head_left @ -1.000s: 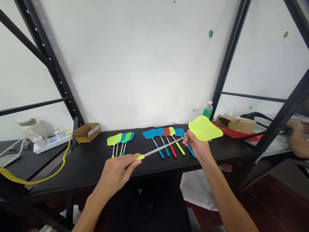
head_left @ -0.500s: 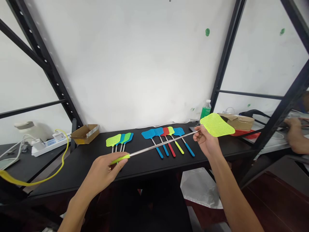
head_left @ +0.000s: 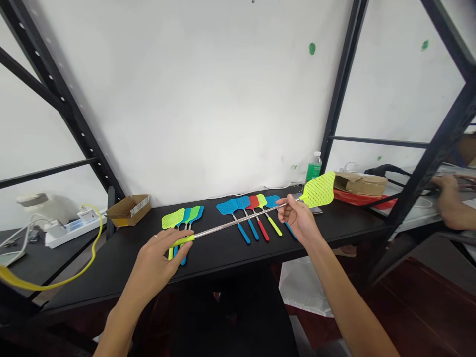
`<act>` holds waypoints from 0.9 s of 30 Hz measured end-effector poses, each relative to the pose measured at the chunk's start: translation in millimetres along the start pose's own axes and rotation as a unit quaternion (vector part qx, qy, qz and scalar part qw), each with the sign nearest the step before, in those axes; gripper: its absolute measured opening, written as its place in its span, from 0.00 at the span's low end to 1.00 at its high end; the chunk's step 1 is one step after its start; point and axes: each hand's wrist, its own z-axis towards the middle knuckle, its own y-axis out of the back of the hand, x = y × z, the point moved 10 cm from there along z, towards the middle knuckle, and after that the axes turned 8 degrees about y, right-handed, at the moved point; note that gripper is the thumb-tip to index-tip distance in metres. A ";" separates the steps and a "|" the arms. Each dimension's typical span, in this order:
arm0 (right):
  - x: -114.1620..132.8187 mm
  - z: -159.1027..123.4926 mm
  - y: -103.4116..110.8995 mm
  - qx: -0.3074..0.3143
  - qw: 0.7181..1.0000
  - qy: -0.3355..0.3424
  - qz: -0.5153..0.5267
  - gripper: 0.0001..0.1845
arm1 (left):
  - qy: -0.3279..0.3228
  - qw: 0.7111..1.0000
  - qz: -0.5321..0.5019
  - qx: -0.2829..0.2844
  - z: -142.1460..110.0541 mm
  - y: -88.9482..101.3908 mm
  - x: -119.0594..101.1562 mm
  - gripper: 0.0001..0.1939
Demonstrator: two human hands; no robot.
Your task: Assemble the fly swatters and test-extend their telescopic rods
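A yellow-green fly swatter (head_left: 223, 225) with a long metal rod stretches between my hands above the table. My left hand (head_left: 159, 255) is closed around its handle. With thumb and fingers, my right hand (head_left: 295, 215) pinches the rod close to the perforated head. Behind the rod lies a row of swatters: blue ones, a red swatter (head_left: 263, 230) and a yellow-green swatter (head_left: 275, 226). My right hand partly hides the rightmost blue swatter (head_left: 272, 201). Beyond my left hand, a second group holds a yellow-green swatter (head_left: 173, 218) with blue and green ones overlapping beside it.
The black table (head_left: 211, 258) runs along a white wall. At left are an open cardboard box (head_left: 130, 213), a power strip (head_left: 72, 232) and a yellow cable (head_left: 92, 250). At right stand a green-labelled bottle (head_left: 314, 167) and a shelf post (head_left: 420, 163); another person's hand (head_left: 448, 193) is beyond.
My right hand has moved left and slightly lower, and the swatter's head has come left and turned to a narrower angle. The left hand keeps its hold on the handle.
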 end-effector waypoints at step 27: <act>-22.2 -22.2 -46.3 0.006 0.999 -0.023 0.032 0.22 | 0.292 0.743 -0.592 0.115 -16.4 -81.0 13.7 0.28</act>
